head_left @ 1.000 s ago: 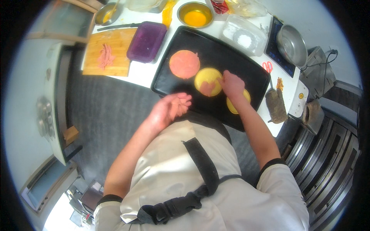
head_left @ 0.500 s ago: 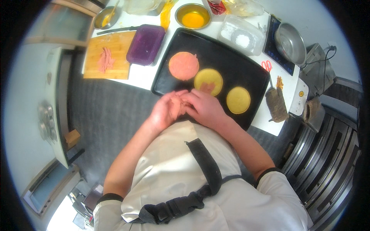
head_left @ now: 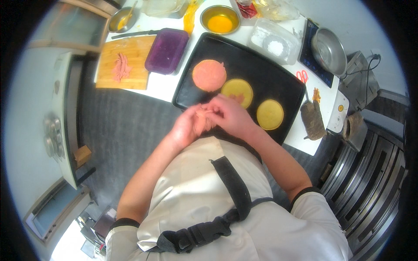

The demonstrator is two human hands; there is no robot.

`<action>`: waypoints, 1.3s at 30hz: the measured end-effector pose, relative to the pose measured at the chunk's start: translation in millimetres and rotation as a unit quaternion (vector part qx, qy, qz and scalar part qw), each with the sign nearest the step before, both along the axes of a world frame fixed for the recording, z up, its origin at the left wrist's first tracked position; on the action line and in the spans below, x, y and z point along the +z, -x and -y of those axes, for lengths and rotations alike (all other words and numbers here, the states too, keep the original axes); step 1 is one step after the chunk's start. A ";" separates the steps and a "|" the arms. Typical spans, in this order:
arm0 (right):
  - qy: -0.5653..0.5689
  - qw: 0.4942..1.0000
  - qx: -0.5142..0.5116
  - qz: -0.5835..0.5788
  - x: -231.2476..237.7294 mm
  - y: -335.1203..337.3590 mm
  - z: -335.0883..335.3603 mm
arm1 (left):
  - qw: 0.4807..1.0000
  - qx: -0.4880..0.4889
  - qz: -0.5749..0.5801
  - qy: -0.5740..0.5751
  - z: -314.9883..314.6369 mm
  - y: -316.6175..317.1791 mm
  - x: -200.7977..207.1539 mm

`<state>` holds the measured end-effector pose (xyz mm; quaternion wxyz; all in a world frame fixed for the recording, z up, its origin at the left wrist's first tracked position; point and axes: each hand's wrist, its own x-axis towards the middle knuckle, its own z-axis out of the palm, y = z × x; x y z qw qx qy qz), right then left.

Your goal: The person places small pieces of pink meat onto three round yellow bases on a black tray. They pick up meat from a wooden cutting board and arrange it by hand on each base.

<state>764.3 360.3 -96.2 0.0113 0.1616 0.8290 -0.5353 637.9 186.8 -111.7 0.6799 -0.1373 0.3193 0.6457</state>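
Note:
My left hand (head_left: 185, 126) is cupped around a small bunch of thin pink ham slices (head_left: 203, 122), in front of the black baking tray (head_left: 261, 71). Over it bends my right hand (head_left: 233, 114), its fingers pinched at the same ham. Three round yellow crusts with crimped edges lie on the tray. Pink ham slices cover the left crust (head_left: 209, 75). The middle crust (head_left: 244, 89) carries a few pieces at its near side, partly hidden behind my right hand. Nothing lies on the right crust (head_left: 270, 114).
At left, a wooden board (head_left: 104, 65) holds more ham (head_left: 122, 67), beside a knife (head_left: 130, 35) and a purple container (head_left: 166, 51). Behind the tray stand a bowl of yellow liquid (head_left: 220, 24) and a clear tub of white powder (head_left: 275, 47). Red-handled scissors (head_left: 301, 76) and a metal pan (head_left: 329, 50) are at right.
My right hand's fingers have bent further and lifted slightly over the ham. The left hand still cups the slices. The crusts look unchanged.

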 end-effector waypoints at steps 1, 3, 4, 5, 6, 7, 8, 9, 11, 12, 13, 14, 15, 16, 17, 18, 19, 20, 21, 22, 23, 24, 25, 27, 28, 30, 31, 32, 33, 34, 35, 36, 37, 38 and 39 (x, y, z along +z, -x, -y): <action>0.033 0.999 -0.011 0.010 1.1 -1.8 -2.5 | 1.000 -0.009 -0.007 0.002 -0.4 1.1 1.9; 0.075 0.996 -0.036 0.029 0.4 -7.7 -11.1 | 1.000 -0.024 -0.013 -0.011 -1.6 4.3 5.3; 0.084 0.994 -0.051 0.037 -1.6 -12.9 -19.0 | 1.000 -0.015 -0.019 0.007 -2.6 3.7 6.8; 0.099 0.993 -0.059 0.010 -5.2 -19.4 -27.8 | 0.999 -0.005 -0.025 0.026 -3.7 1.5 7.9; 0.089 0.991 -0.103 0.016 -13.1 -22.3 -35.9 | 0.999 0.004 -0.031 0.045 -4.4 0.3 8.8; 0.050 0.992 -0.100 0.049 -21.4 -26.8 -51.8 | 0.998 0.004 -0.032 0.047 -4.6 0.9 9.3; 0.006 0.988 -0.137 0.066 -31.9 -29.6 -65.5 | 0.998 0.003 -0.033 0.049 -4.4 2.1 9.5; -0.033 0.983 -0.169 0.066 -43.2 -32.8 -77.0 | 0.998 0.003 -0.037 0.051 -4.0 2.9 9.5; -0.079 0.977 -0.178 0.087 -63.0 -41.9 -96.8 | 0.998 0.006 -0.033 0.048 -3.0 3.0 8.2; -0.100 0.969 -0.191 0.125 -71.0 -46.4 -105.3 | 0.998 0.006 -0.034 0.055 -2.5 2.7 7.2; -0.093 0.975 -0.159 0.124 -77.5 -50.2 -113.3 | 0.998 0.006 -0.033 0.050 -1.8 2.3 6.3; -0.083 0.976 -0.136 0.150 -82.8 -53.3 -119.7 | 0.998 0.004 -0.034 0.053 -1.1 1.9 5.4; -0.071 0.974 -0.115 0.183 -87.8 -54.9 -123.7 | 0.998 0.002 -0.036 0.057 -0.4 1.5 4.7; -0.052 0.974 -0.107 0.192 -92.5 -55.2 -126.0 | 0.997 -0.002 -0.041 0.062 -0.3 1.1 4.0; -0.031 0.973 -0.100 0.208 -96.8 -54.8 -127.8 | 0.997 -0.007 -0.048 0.066 -0.6 1.0 3.4; -0.007 0.971 -0.091 0.219 -100.9 -53.8 -129.3 | 0.996 -0.012 -0.055 0.071 -0.9 1.1 3.3; -0.038 0.974 -0.085 0.208 -105.3 -51.9 -129.6 | 0.996 -0.016 -0.057 0.070 -0.8 1.0 3.5; -0.064 0.976 -0.077 0.193 -110.1 -49.3 -128.6 | 0.996 -0.020 -0.058 0.070 -0.7 1.1 4.1; -0.088 0.976 -0.069 0.186 -114.5 -46.9 -128.1 | 0.995 -0.024 -0.060 0.070 -0.7 1.2 4.9; -0.110 0.974 -0.057 0.189 -118.3 -44.6 -128.4 | 0.996 -0.015 -0.052 0.075 -0.4 0.6 6.0; -0.130 0.970 -0.046 0.199 -121.4 -42.0 -129.1 | 0.996 -0.006 -0.044 0.079 0.0 -0.1 7.0; -0.152 0.963 -0.036 0.219 -123.7 -39.8 -130.0 | 0.996 0.004 -0.036 0.084 0.2 -0.3 8.0; -0.165 0.962 -0.026 0.217 -124.8 -38.3 -131.1 | 0.996 0.006 -0.035 0.083 0.6 -0.4 8.6; -0.194 0.951 -0.010 0.240 -124.8 -35.8 -132.5 | 0.996 0.010 -0.038 0.082 2.0 -0.3 9.6; -0.202 0.950 -0.010 0.239 -124.1 -35.0 -132.9 | 0.996 0.011 -0.036 0.081 2.5 -0.1 9.5; -0.218 0.942 -0.011 0.257 -122.5 -33.2 -133.5 | 0.996 0.012 -0.041 0.083 3.9 -0.1 8.9; -0.223 0.940 -0.010 0.258 -122.2 -32.2 -133.3 | 0.996 0.016 -0.035 0.078 5.0 -0.1 8.5; -0.228 0.938 -0.009 0.260 -122.1 -31.3 -133.1 | 0.996 0.018 -0.033 0.077 6.5 -0.1 8.2; -0.231 0.936 -0.009 0.264 -122.4 -30.7 -133.0 | 0.996 0.019 -0.034 0.078 8.0 -0.1 7.9; -0.239 0.935 -0.004 0.260 -122.9 -30.3 -132.8 | 0.996 0.021 -0.032 0.077 9.5 0.1 7.7; -0.246 0.934 0.001 0.259 -123.5 -29.9 -133.2 | 0.996 0.021 -0.034 0.078 10.4 0.4 7.4; -0.251 0.933 0.003 0.259 -124.1 -29.7 -133.9 | 0.996 0.021 -0.038 0.078 11.0 0.7 6.8; -0.235 0.938 0.002 0.254 -124.5 -29.8 -135.1 | 0.996 0.022 -0.035 0.079 11.5 1.0 6.5; -0.218 0.943 -0.001 0.252 -124.6 -29.6 -136.4 | 0.996 0.023 -0.035 0.079 11.9 1.4 6.2; -0.201 0.944 -0.005 0.261 -124.6 -28.9 -137.6 | 0.996 0.023 -0.038 0.082 12.2 1.7 6.0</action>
